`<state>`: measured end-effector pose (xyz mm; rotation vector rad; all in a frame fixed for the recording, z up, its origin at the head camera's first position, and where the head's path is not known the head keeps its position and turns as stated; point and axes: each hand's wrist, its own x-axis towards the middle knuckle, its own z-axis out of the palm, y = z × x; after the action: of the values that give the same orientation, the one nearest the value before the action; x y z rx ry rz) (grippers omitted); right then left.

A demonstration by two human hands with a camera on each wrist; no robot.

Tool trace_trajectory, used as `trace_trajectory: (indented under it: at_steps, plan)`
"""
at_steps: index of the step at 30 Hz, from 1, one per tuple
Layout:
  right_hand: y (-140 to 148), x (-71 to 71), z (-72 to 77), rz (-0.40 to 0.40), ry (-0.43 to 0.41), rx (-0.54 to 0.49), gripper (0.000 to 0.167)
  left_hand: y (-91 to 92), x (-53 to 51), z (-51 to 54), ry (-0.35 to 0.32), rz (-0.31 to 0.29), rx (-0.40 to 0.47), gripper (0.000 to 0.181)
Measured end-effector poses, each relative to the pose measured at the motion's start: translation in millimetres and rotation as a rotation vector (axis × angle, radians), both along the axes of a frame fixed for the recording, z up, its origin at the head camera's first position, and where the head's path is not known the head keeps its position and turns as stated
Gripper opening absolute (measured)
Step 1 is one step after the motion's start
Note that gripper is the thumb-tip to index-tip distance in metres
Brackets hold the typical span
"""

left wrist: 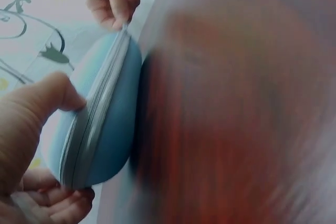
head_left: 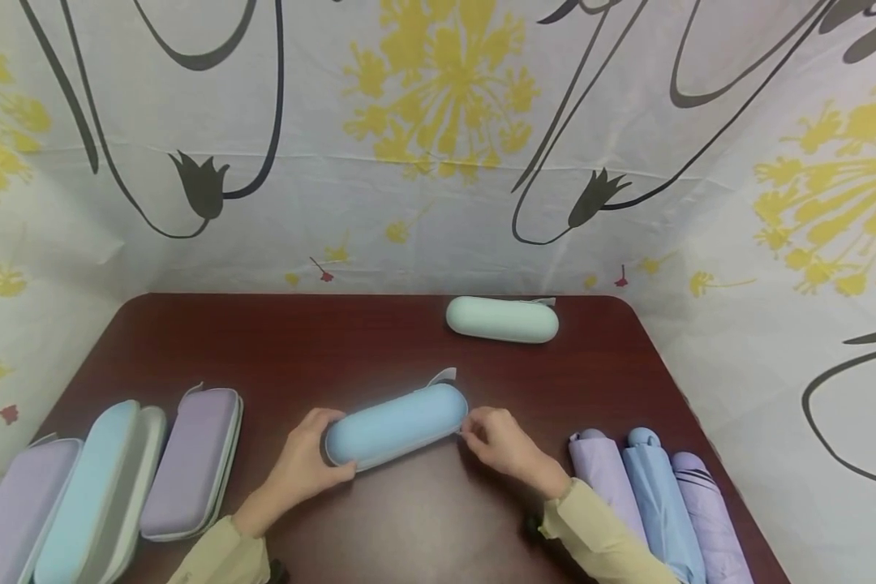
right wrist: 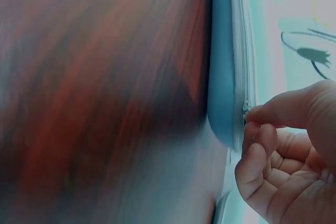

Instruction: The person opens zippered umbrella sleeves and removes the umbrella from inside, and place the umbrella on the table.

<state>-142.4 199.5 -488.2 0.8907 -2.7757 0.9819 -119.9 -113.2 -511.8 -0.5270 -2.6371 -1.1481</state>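
Dark-red bench (head_left: 299, 341), blue case (head_left: 397, 426) near its middle. Left hand (head_left: 302, 458) grips one end, right hand (head_left: 507, 442) pinches zip pull (right wrist: 247, 107) at the other. Looks like zip work; next likely needs case braced.

blue case (right wrist: 223, 66) cut off @ top, r wrist cam; tabletop (right wrist: 105, 77) blurry.
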Motion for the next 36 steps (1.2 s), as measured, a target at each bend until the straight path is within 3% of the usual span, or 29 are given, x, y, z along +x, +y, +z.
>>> trace_trajectory:
  at_steps: [9, 20, 24, 31, 36]
  plan:
    - [-22, 4.0, 0.5, 0.029, 0.019, -0.024, 0.01, 16.3, 17.4, 1.1, -0.047, 0.14, 0.021, 0.063]
    - [-37, 7.7, 0.6, 0.05, -0.001, -0.044, 0.009, 34.1, 30.7, 4.0, -0.087, 0.225, 0.029, 0.063]
    - [-38, 8.1, -1.0, 0.048, -0.034, -0.043, 0.008, 34.4, 31.6, 6.2, -0.077, 0.193, -0.001, 0.065]
    - [-35, 5.4, -3.4, 0.044, -0.062, -0.069, 0.007, 24.4, 28.0, 13.4, -0.046, 0.045, -0.028, 0.069]
    - [-35, 0.9, -5.9, 0.03, 0.0, -0.06, 0.01, 29.3, 33.2, 12.8, -0.04, 0.055, -0.055, 0.07]
